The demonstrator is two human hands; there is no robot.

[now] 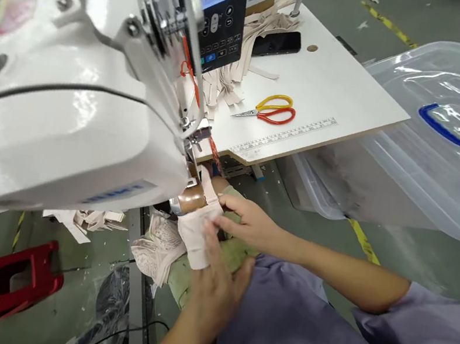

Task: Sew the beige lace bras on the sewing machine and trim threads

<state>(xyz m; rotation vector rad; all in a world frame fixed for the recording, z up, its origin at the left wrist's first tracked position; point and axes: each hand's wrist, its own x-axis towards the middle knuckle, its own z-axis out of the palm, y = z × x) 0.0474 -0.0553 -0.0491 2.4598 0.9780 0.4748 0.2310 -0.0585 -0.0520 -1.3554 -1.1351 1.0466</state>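
Bra strap point(208, 187) points lengthwise toward sewing machine point(64, 125)

Head camera: worn on your head, facing forward and steeply down.
Sewing machine point(64, 125): close to your lens, filling the upper left.
Right hand point(248, 221), left hand point(214, 289): farther off, below centre.
Table point(329, 86): seen aslant, upper centre.

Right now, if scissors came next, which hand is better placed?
Probably the right hand: though at the beige bra fabric, it's nearer the red-and-yellow scissors than the left hand.
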